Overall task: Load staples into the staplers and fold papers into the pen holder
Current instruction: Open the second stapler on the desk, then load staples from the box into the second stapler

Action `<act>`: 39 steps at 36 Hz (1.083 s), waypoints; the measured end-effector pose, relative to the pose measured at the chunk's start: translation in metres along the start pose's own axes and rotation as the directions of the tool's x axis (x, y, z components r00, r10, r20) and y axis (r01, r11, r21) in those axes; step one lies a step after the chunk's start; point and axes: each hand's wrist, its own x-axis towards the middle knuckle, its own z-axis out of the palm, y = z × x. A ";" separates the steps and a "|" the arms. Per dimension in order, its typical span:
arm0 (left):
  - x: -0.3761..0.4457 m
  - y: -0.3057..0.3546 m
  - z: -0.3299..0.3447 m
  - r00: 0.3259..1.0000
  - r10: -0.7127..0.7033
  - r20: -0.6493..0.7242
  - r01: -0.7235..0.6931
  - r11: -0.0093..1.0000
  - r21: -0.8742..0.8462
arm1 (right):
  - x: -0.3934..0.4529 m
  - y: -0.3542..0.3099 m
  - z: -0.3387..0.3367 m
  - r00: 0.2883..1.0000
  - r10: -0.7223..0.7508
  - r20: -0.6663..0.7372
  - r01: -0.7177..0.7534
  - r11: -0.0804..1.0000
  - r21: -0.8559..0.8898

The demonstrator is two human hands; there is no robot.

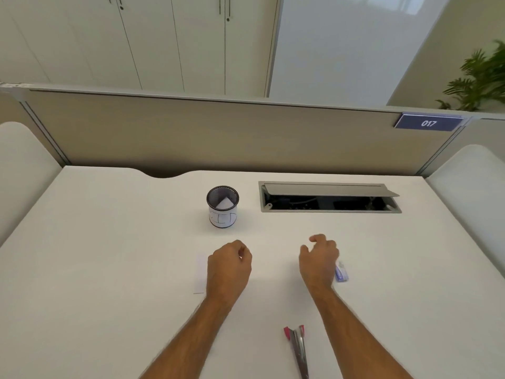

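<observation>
while both hands hover loosely curled and empty, the paper (200, 273) lies flat just left of the left grip (229, 265), long axis running away; pen holder (222, 207) beyond.

On the tabletop (109, 269) the pen holder (222, 207) stands at 12 o'clock with folded paper (225, 204) in it, a cable hatch (329, 198) at its 3 o'clock. A paper sheet (200, 273) lies at 9 o'clock, partly under the left hand (229, 265); a small stapler (341, 272) sits at 3 o'clock beside the right hand (319, 258); an opened stapler (297, 348) lies at 5 o'clock.
</observation>
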 end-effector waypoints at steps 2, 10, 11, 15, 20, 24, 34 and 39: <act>-0.010 0.006 0.008 1.000 0.009 0.012 -0.010 1.000 0.022 | 0.001 0.027 -0.011 0.998 0.049 -0.026 -0.051 0.994 -0.100; -0.042 0.025 0.031 0.998 -0.009 0.063 0.008 1.000 0.027 | 0.003 0.094 -0.034 0.961 0.277 0.004 -0.260 0.906 -0.335; -0.044 0.026 0.033 0.998 -0.015 0.069 0.013 1.000 0.018 | 0.003 0.099 -0.034 0.964 0.266 0.021 -0.242 0.906 -0.348; -0.053 0.032 0.043 0.994 -0.021 0.104 0.032 0.994 -0.101 | 0.001 0.104 -0.042 0.981 0.182 0.069 -0.158 0.953 -0.260; -0.058 0.033 0.051 0.988 -0.051 0.144 0.085 0.968 -0.238 | -0.022 0.077 -0.063 0.971 0.000 0.240 -0.023 0.995 0.094; -0.060 0.030 0.057 0.988 -0.077 0.137 0.112 0.955 -0.273 | -0.044 0.052 -0.072 0.933 -0.047 0.357 -0.032 0.977 0.212; -0.083 0.018 0.040 0.975 -0.115 0.190 0.178 0.916 -0.359 | -0.083 0.028 -0.080 0.825 -0.208 0.526 0.000 0.930 0.368; -0.097 0.006 0.026 0.968 -0.134 0.212 0.206 0.908 -0.364 | -0.095 0.025 -0.080 0.795 -0.242 0.556 -0.071 0.874 0.481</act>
